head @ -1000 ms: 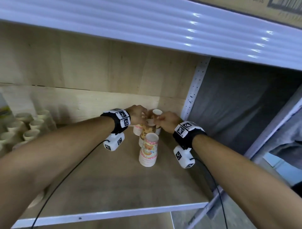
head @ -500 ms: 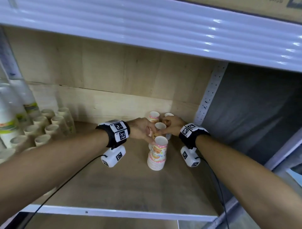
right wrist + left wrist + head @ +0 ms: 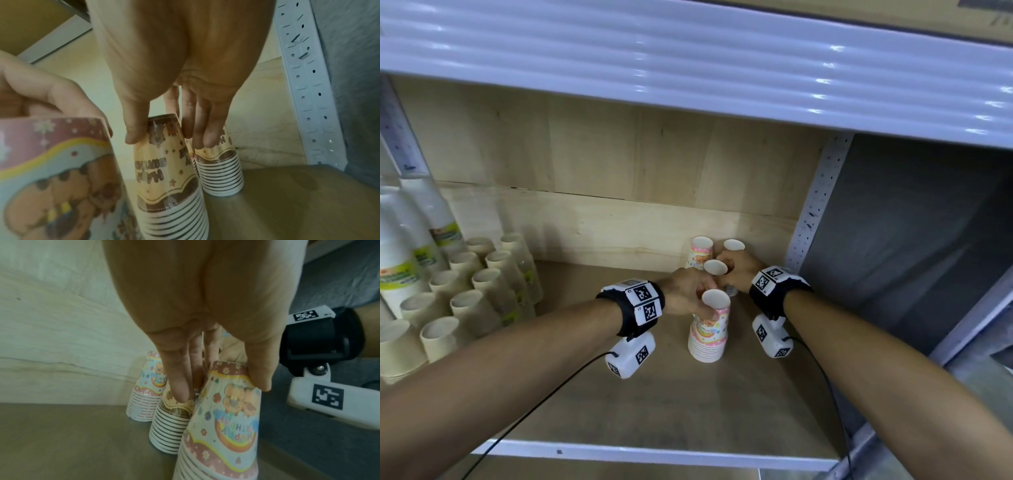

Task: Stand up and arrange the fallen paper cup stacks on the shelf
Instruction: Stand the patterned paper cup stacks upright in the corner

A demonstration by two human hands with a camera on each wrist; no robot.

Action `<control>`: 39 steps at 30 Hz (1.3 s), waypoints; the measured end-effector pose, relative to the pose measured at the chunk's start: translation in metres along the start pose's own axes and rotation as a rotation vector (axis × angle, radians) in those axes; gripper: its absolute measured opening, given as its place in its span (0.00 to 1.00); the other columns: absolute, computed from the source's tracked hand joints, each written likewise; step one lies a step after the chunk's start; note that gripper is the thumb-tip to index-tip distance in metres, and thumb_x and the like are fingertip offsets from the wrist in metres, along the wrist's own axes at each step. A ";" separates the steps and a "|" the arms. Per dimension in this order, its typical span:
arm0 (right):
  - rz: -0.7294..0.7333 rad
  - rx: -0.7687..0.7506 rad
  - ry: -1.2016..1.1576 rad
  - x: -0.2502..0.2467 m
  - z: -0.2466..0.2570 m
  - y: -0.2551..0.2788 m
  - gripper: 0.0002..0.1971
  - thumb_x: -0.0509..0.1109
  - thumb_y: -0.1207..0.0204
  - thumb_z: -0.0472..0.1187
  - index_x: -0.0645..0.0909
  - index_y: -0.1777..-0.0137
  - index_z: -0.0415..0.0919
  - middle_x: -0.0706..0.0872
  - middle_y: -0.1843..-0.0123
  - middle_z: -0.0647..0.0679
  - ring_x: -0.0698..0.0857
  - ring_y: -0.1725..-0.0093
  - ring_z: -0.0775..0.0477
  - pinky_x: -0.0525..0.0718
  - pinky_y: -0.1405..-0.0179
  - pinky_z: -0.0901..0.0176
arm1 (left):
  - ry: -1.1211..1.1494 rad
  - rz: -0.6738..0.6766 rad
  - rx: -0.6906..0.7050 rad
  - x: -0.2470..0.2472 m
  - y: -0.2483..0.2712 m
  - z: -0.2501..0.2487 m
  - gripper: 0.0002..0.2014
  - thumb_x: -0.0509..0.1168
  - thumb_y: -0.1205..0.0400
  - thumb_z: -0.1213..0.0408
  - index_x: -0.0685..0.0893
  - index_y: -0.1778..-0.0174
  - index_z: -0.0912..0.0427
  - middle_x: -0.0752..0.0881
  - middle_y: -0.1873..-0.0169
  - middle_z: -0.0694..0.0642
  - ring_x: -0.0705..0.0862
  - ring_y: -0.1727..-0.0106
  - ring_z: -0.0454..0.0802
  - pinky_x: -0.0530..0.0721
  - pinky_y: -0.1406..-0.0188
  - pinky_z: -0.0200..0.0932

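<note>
The left hand pinched the top of the nearest pink rainbow-printed cup stack between thumb and fingers. The right hand, at its 1 o'clock, gripped the yellow-and-brown stack the same way. All four ribbed, tapered paper stacks stood upside down on the wooden shelf, near its back right corner.

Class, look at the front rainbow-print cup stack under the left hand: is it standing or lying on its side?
Standing. The rainbow-print cup stack rests rims-down on the shelf, base upward, with the left hand gripping its top.
</note>
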State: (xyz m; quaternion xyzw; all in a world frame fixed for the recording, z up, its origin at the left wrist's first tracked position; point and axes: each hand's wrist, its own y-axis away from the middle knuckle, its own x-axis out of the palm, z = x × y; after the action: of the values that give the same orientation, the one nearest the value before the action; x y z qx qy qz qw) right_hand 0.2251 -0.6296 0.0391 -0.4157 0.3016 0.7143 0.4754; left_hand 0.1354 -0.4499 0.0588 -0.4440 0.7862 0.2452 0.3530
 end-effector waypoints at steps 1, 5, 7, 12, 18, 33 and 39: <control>-0.005 -0.011 -0.003 0.001 -0.001 -0.001 0.10 0.79 0.39 0.44 0.84 0.58 0.45 0.88 0.53 0.50 0.87 0.51 0.48 0.87 0.47 0.44 | -0.005 -0.003 0.000 0.000 0.000 -0.001 0.19 0.80 0.29 0.55 0.86 0.44 0.54 0.89 0.49 0.49 0.87 0.47 0.47 0.86 0.45 0.46; -0.006 -0.043 -0.034 -0.006 0.011 0.012 0.07 0.79 0.34 0.38 0.83 0.62 0.41 0.87 0.56 0.48 0.86 0.52 0.46 0.85 0.52 0.52 | -0.035 -0.002 -0.013 -0.005 0.000 -0.001 0.19 0.80 0.30 0.55 0.86 0.45 0.54 0.88 0.50 0.48 0.87 0.48 0.46 0.86 0.49 0.43; -0.013 -0.034 -0.056 -0.009 0.010 0.015 0.09 0.80 0.33 0.41 0.85 0.57 0.38 0.88 0.53 0.45 0.87 0.50 0.45 0.87 0.49 0.47 | -0.042 -0.002 -0.012 -0.010 0.000 0.000 0.18 0.79 0.29 0.56 0.86 0.46 0.54 0.88 0.51 0.48 0.86 0.50 0.45 0.85 0.53 0.40; -0.057 0.074 -0.129 -0.019 0.003 0.023 0.18 0.83 0.34 0.48 0.84 0.48 0.45 0.86 0.48 0.52 0.85 0.48 0.50 0.84 0.52 0.55 | -0.084 -0.047 -0.047 -0.025 -0.007 0.006 0.17 0.78 0.30 0.54 0.85 0.46 0.51 0.88 0.51 0.48 0.86 0.49 0.47 0.87 0.50 0.45; -0.091 0.186 -0.083 -0.029 -0.009 0.025 0.23 0.82 0.44 0.54 0.84 0.49 0.53 0.87 0.46 0.54 0.85 0.48 0.49 0.87 0.43 0.47 | -0.104 -0.113 -0.121 -0.038 -0.019 0.022 0.19 0.78 0.29 0.55 0.85 0.44 0.54 0.87 0.49 0.50 0.85 0.48 0.49 0.84 0.52 0.43; -0.084 0.160 -0.107 -0.030 -0.013 0.026 0.13 0.82 0.36 0.46 0.79 0.59 0.57 0.88 0.47 0.52 0.86 0.45 0.45 0.86 0.42 0.47 | -0.065 -0.202 -0.195 -0.039 -0.057 0.036 0.23 0.78 0.30 0.54 0.84 0.41 0.56 0.84 0.51 0.51 0.83 0.49 0.50 0.80 0.55 0.40; -0.085 0.165 -0.118 -0.029 -0.012 0.025 0.14 0.82 0.35 0.46 0.78 0.60 0.60 0.87 0.47 0.53 0.86 0.45 0.46 0.85 0.42 0.49 | -0.052 -0.181 -0.194 -0.030 -0.067 0.038 0.25 0.78 0.32 0.51 0.85 0.40 0.52 0.87 0.44 0.51 0.86 0.44 0.51 0.84 0.49 0.43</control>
State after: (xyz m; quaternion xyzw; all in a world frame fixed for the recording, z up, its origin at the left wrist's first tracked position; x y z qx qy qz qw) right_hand 0.2113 -0.6619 0.0600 -0.3449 0.3129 0.6896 0.5546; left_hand 0.2168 -0.4400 0.0529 -0.5388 0.7060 0.2988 0.3493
